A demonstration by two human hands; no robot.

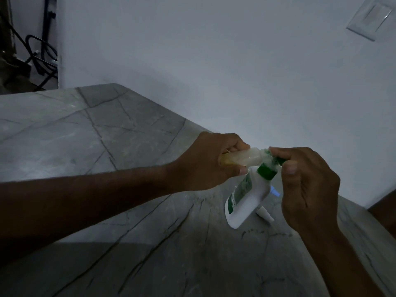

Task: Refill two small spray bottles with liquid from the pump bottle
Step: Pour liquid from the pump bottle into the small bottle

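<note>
Filling step in hand, by the look of it. Right of centre in the frame, left hand (pixel 211 161) wrapped round a small translucent spray bottle (pixel 242 157), held on its side with the open neck pointing right, yellowish liquid visible along its lower half. Right hand (pixel 308 185) curled at the green pump head (pixel 272 161), fingertip and thumb pinching the nozzle against the little bottle's mouth; whether pressing down or only steadying, impossible to tell. Pump bottle (pixel 246 200) white with a green label, standing tilted on the grey veined counter (pixel 107 146) just below the hands, its green collar touching or nearly touching the small bottle's neck. Behind it, lower right, a small white piece (pixel 265 214) lying on the counter, probably a sprayer cap, and a pale blue bit (pixel 274 191) half hidden, too dim to name; second spray bottle not clearly seen. Judged roughly partway through the first fill. Next move likely calls for keeping nozzle and neck aligned while pumping, then raising the small bottle upright before pulling away, to avoid a spill. Light poor, so fill level uncertain.
</note>
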